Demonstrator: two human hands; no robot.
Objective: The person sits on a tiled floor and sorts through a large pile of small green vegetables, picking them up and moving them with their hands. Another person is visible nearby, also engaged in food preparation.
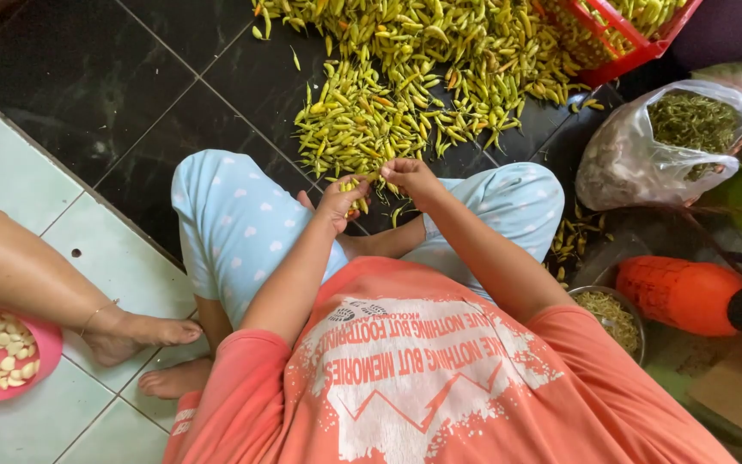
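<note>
Floor-side chilies [354, 185] within left grip [341, 202]

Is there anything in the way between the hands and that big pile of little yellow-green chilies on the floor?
Nothing visible is. The left hand and right hand are already at the near edge of the chili pile, holding a few chilies.

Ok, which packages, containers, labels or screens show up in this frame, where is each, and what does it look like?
Clear plastic bag: right side, bulging, holds green stems.
Red plastic crate: top right, slatted, filled with chillies.
Pink bowl: lower left, round, holds peeled garlic cloves.
Metal bowl: lower right, round, holds green stems.
Orange shirt print: white lettering and graphic.
No screens.
</note>
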